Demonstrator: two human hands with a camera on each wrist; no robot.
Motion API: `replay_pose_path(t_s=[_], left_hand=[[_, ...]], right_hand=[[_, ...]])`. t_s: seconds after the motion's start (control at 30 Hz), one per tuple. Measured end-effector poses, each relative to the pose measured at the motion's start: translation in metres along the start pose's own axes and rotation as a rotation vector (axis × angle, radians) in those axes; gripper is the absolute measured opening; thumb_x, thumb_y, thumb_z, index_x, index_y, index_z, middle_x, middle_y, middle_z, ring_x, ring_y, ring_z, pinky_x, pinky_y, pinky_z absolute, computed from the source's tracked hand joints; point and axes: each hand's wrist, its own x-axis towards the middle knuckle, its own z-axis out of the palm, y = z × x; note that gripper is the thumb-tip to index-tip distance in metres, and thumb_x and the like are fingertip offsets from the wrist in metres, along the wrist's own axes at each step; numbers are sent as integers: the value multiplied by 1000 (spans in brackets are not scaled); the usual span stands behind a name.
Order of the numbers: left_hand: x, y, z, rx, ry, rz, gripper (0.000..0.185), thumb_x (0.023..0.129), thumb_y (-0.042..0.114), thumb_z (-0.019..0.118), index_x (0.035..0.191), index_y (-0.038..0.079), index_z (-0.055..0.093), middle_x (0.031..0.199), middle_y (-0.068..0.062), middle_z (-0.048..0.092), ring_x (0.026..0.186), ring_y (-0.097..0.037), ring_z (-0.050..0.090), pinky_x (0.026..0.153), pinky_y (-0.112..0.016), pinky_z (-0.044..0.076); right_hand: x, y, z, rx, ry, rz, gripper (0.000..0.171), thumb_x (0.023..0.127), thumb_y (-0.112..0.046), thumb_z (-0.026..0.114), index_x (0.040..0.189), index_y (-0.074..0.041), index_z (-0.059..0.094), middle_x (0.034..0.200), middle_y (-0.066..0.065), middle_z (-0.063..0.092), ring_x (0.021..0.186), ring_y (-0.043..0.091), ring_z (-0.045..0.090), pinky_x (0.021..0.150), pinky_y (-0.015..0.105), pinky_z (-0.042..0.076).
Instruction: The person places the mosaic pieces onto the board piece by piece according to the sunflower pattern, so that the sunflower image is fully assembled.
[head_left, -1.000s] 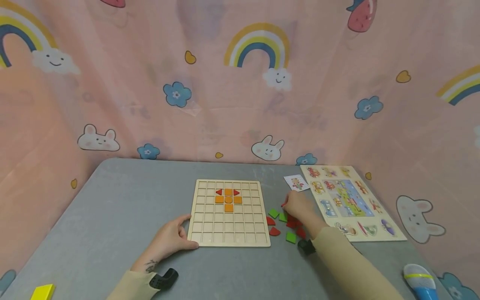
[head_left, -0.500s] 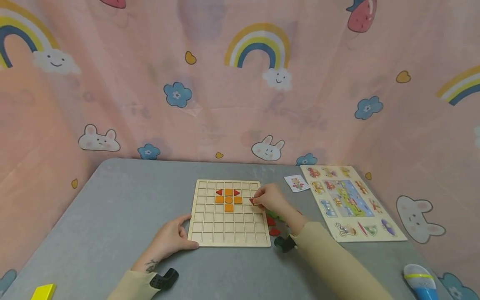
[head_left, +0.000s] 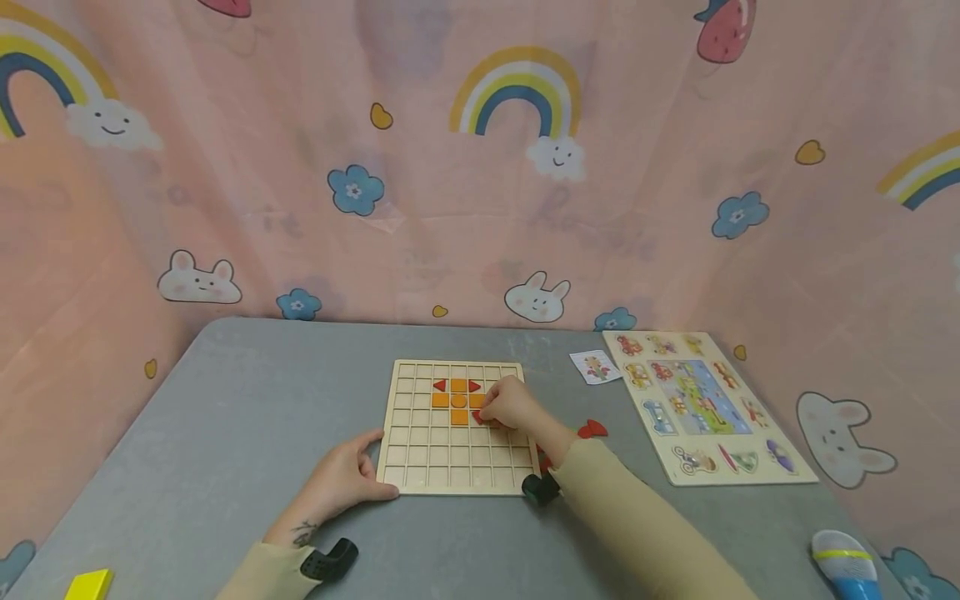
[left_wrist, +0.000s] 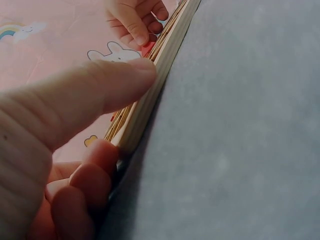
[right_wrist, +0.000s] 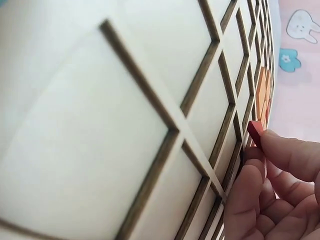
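A: What's filling the space in front?
B: A grey table (head_left: pixel 225 417), with a picture puzzle (head_left: pixel 787 475) lying on the right and a wooden grid board (head_left: pixel 420 460) lying near the middle
A: And the hands?
B: The left hand (head_left: pixel 341 475) is gripping the board's near left corner, while the right hand (head_left: pixel 517 408) is pinching something over the right half
A: Smaller things?
B: A paper card (head_left: pixel 596 367) is lying just beside the puzzle, and orange squares (head_left: pixel 460 417) are sitting in the grid
A: That pinched something?
B: A red piece (right_wrist: pixel 255 131), which thumb and finger are holding just right of the lowest orange square
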Motion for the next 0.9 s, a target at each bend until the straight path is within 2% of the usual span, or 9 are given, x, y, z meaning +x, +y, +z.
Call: replay_pose_path(t_s=[0.6,0.9], left_hand=[[1,-1,1,11,8,-3,95,55,17,87,137,1,41,55,-1,54,46,-12,44,47,-28,36],[1,-2,1,2,8,-7,95,55,16,87,137,1,41,55,-2,54,46,-12,44,47,-28,36]], right_hand=[[-1,-4,0,-18,-17,3,13,80,-5,67,68,-2,65,57,5,56,49,16,47,47,27,40],[0,-2,0,14,-9,-7,8,80,-2,67,72,-2,68,59,6,56,50,15,45,48,26,39]])
